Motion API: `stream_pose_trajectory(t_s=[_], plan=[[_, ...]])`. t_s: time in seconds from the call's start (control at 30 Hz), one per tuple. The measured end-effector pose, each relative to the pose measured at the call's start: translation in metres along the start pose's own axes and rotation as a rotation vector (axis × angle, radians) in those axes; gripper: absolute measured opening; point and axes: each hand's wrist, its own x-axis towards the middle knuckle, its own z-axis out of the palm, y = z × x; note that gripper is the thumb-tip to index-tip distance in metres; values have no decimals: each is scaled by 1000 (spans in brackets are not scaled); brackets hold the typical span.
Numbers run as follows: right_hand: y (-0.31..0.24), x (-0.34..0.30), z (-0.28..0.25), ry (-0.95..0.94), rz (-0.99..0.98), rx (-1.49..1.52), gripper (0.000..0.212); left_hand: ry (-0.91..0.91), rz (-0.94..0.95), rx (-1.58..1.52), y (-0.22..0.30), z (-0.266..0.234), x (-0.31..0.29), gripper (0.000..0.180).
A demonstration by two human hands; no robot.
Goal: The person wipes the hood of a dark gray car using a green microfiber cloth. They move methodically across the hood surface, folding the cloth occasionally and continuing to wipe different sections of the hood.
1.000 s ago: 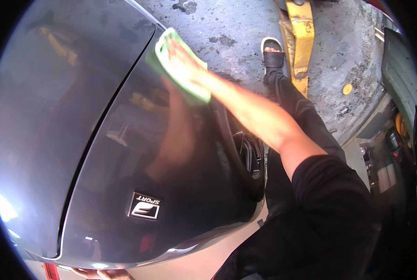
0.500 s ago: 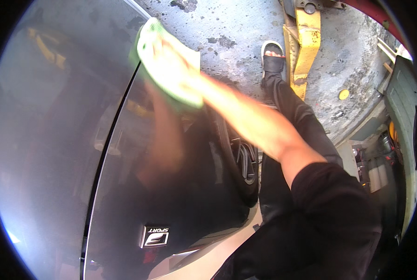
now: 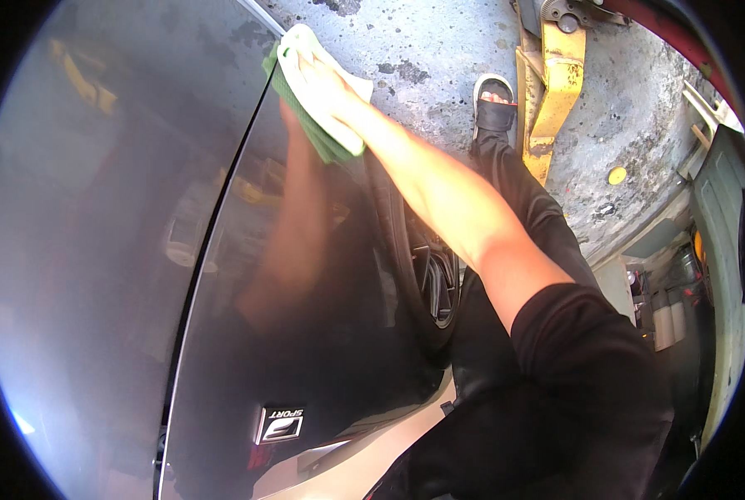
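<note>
My right hand (image 3: 327,87) is over a folded light-green cloth (image 3: 332,143), pressing it to the dark glossy car panel (image 3: 306,333) near its far edge. Bright glare washes out the hand, so its fingers are hard to make out. A darker green fold of the cloth shows below. My bare forearm slants up from a black sleeve at the right and is mirrored in the paint. Beside the cloth begins a narrow seam (image 3: 222,204) that parts two body panels. A small silver badge (image 3: 279,425) sits low on the near panel. My left hand is out of sight.
Right of the car is the wheel arch (image 3: 399,242), close to my dark trouser leg. My sandalled foot (image 3: 494,104) stands on the stained grey floor (image 3: 414,33), beside a worn yellow metal arm (image 3: 556,92). A yellow disc (image 3: 617,175) lies farther right.
In the picture, the hand and cloth have shifted slightly right, and the car, badge and floor things have also shifted a little. The blur on the hand has lessened.
</note>
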Motion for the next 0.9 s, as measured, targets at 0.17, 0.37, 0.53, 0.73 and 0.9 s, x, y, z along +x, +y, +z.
stream_pose_trajectory(t_s=[0.17,0.37,0.53,0.73,0.9], plan=[[-97,-196,92,-286,-246,-995,63,-19,-55,16,-4,0,5,86],[-42,-67,47,-300,-429,-948,65,-31,-11,34,3,8,11,85],[8,22,-41,-53,36,-728,43,-22,83,15,11,18,13,85],[53,-64,-103,77,-24,-310,42,-25,87,-25,2,14,9,85],[-3,-203,-5,154,-18,-960,59,-34,81,-19,-15,7,9,85]])
